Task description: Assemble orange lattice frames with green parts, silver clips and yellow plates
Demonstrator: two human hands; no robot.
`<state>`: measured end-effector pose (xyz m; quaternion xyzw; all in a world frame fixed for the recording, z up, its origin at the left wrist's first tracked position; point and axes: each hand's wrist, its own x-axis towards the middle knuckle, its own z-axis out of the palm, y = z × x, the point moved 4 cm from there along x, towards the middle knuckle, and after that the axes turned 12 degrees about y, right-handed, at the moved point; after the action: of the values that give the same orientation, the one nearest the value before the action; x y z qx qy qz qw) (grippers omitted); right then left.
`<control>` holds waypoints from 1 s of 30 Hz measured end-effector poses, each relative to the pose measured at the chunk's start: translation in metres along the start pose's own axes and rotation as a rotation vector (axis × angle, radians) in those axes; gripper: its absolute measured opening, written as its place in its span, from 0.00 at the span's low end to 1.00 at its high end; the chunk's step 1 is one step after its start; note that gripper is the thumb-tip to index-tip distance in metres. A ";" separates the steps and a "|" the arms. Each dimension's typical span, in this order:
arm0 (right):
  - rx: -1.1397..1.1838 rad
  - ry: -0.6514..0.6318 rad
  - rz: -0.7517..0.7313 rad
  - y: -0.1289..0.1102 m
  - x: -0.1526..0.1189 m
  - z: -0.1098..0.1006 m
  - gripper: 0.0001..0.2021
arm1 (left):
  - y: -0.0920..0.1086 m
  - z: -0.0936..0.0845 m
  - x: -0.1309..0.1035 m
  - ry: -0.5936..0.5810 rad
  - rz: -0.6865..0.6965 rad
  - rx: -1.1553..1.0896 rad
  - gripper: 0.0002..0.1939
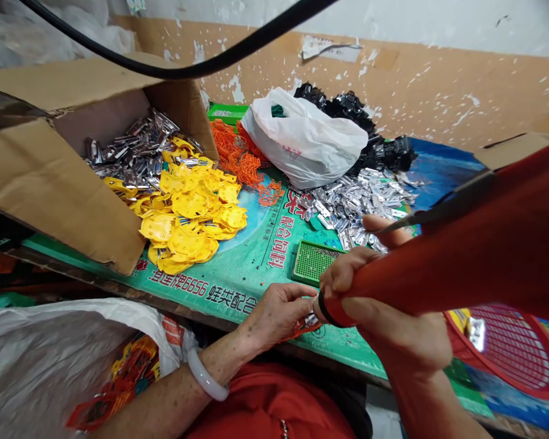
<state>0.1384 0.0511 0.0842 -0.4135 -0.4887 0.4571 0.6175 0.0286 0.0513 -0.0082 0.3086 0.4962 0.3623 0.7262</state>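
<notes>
My right hand (396, 323) is wrapped round a large red tool (407, 268), whose narrow end with a black ring points down and left. Low over the front edge of the green sheet, my left hand (281, 314) pinches a small part at the tool's tip. A silvery bit and some orange plastic (304, 331) show under its fingers; the rest of the part is hidden. Just behind the tip lies a green perforated tray (312, 262) with small pieces in it.
A cardboard box (91, 213) at left spills metal clips (132, 149) and yellow plates (190, 207). Behind are orange frames (233, 152), a white bag (306, 143), black parts (388, 152) and silver clips (348, 201). A red basket (521, 360) stands right; a black cable (165, 72) crosses above.
</notes>
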 end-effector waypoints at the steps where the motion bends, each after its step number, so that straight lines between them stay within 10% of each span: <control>1: -0.032 -0.006 -0.008 -0.001 0.001 0.001 0.14 | -0.002 0.001 0.001 -0.010 0.000 -0.023 0.07; 21: -0.424 -0.145 -0.164 -0.018 0.011 0.024 0.12 | 0.000 0.002 0.002 -0.011 0.141 -0.082 0.15; 30: -0.087 0.004 -0.094 -0.007 0.007 0.011 0.19 | 0.000 -0.015 0.004 0.095 0.148 0.111 0.24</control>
<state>0.1297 0.0570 0.0942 -0.4174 -0.5259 0.4050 0.6206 0.0155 0.0556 -0.0148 0.3666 0.5253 0.4009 0.6549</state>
